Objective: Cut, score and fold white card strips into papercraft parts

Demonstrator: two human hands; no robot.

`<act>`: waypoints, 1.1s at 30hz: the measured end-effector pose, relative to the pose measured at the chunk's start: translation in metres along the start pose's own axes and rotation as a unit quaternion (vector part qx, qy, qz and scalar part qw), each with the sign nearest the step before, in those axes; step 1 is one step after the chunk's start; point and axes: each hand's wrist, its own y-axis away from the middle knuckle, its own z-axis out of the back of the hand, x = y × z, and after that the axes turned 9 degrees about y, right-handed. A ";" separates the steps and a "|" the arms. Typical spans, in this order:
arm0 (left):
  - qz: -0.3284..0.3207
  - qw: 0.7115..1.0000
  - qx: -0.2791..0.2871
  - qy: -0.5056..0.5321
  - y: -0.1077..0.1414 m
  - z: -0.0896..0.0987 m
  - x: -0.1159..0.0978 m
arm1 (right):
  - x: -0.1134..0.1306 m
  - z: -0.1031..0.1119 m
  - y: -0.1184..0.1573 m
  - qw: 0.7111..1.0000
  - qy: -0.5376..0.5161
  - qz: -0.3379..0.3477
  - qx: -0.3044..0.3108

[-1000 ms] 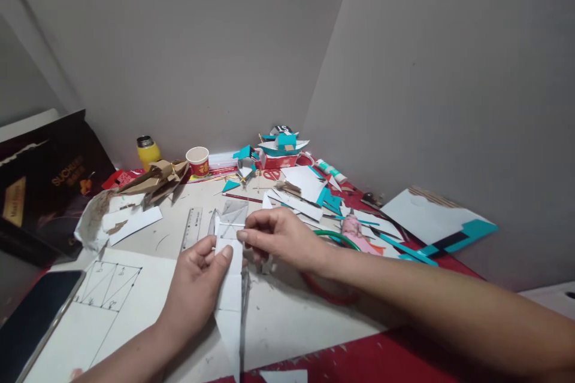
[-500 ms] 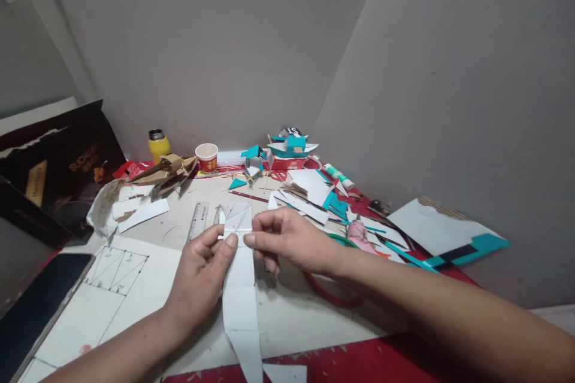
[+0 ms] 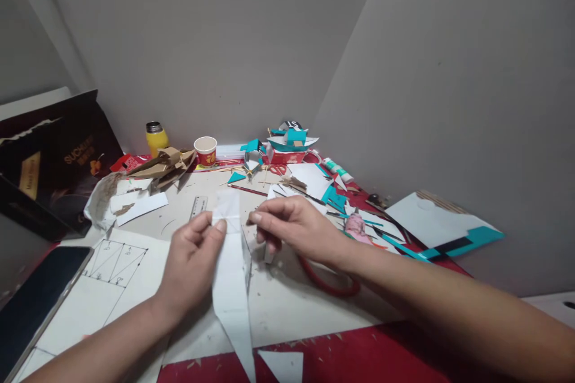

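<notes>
Paper [image 3: 230, 275] is pinched in your left hand [image 3: 193, 257]. Your right hand [image 3: 299, 228] curls beside it; its grip, I cannot tell.

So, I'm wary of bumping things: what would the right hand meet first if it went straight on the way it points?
Most likely the white paper strip held in the left hand, just left of the right hand, though the depth is unclear.

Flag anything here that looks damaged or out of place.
The dark printed box at left looks damaged: a pale, ragged tear runs near its top edge. Loose scraps also litter the red surface in front.
</notes>
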 end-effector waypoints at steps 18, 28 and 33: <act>0.023 0.967 -0.221 0.127 -0.061 0.046 0.016 | -0.043 0.027 0.057 0.853 0.516 0.019 0.076; 0.064 0.975 -0.166 0.133 -0.057 0.045 0.017 | -0.031 0.014 0.049 0.895 0.441 0.045 0.046; 0.072 0.985 -0.119 0.104 -0.047 0.032 0.015 | -0.029 0.007 0.039 0.953 0.298 0.057 0.002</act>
